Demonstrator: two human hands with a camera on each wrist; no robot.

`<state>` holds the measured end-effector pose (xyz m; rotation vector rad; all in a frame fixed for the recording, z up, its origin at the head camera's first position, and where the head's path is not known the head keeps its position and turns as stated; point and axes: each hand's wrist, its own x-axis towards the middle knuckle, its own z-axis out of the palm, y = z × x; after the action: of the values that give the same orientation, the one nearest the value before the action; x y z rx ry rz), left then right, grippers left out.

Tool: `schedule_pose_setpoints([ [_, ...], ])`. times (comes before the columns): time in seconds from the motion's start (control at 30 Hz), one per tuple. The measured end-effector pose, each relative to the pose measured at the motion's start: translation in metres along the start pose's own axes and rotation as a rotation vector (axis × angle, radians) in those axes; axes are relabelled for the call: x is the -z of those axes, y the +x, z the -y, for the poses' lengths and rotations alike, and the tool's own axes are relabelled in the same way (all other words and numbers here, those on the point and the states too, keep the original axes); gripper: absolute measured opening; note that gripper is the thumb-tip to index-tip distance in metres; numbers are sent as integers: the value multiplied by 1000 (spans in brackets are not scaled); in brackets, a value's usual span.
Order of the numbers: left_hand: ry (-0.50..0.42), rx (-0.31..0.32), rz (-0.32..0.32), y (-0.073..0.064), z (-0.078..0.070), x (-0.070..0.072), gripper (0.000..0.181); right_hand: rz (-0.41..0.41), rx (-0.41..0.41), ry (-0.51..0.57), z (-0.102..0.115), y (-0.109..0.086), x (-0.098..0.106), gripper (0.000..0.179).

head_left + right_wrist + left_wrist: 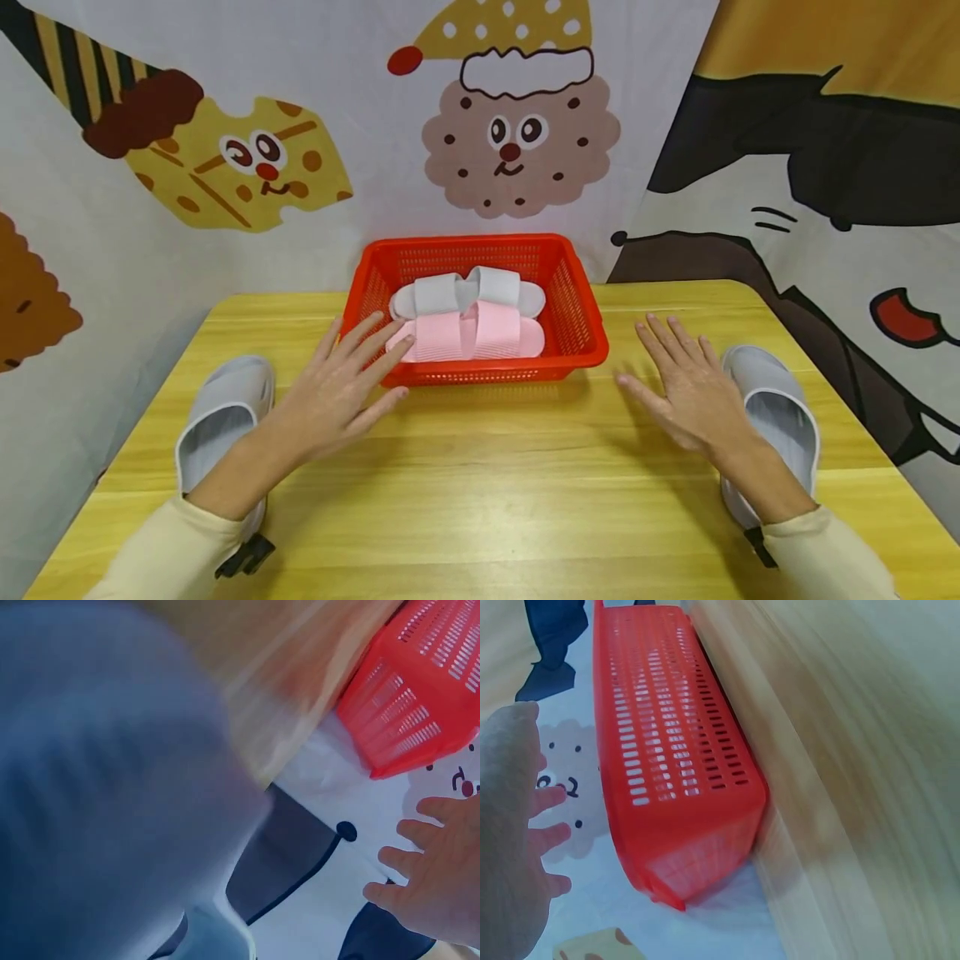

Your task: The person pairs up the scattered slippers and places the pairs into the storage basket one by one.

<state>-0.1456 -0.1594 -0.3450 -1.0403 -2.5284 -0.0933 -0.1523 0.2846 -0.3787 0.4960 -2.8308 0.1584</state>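
Observation:
A red plastic basket [480,372] stands at the back of the table, holding a white pair of slippers [491,286] behind a pink pair of slippers [498,333]. My left hand [337,387], fingers spread, hovers by the basket's left front corner and holds nothing. To the right of the basket my right hand [686,392] is also spread and empty. A grey closed-toe slipper [232,392] lies on the left, partly hidden by my left forearm. Its like, another grey slipper [780,408], lies beside my right hand and is partly covered by that arm.
The wooden table [480,483] reaches back to a printed cloth [375,125] with cartoon figures. In the right wrist view a large blurred grey slipper [105,787] fills the left side, close to the camera.

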Motion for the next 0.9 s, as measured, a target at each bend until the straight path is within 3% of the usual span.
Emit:
schedule_pose_setpoints([
  [0.33, 10, 49, -3, -19, 16, 6, 64, 23, -37, -11, -12, -7, 20, 71],
  [0.6, -20, 110, -36, -50, 37, 9, 59, -2, -25, -25, -40, -17, 36, 57],
  [0.9, -23, 231, -62, -74, 69, 15, 63, 54, -53, -99, -72, -31, 36, 52],
])
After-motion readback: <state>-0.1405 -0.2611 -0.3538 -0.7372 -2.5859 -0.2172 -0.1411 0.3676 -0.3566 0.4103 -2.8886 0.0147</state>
